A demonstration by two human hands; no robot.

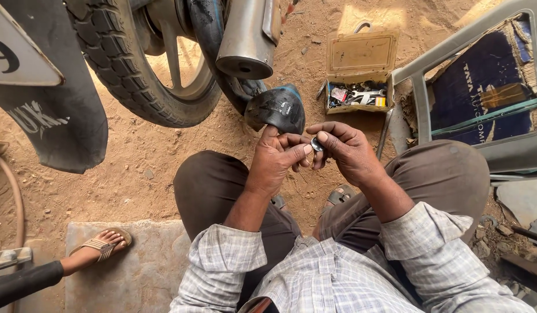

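- Head view: left hand (274, 162) and right hand (346, 152) meet above the knees, fingers of both pinched together on a small round metal piece (316, 145) between the thumbs.
- Black inner tube (277, 107) hangs from the motorcycle wheel (138, 69), just beyond the left hand.
- Open toolbox (358, 72) with spanners sits on the sandy ground (147, 156), beside a grey plastic chair (483, 93).
- Another person's sandalled foot (103, 246) rests on a stone slab (135, 272).
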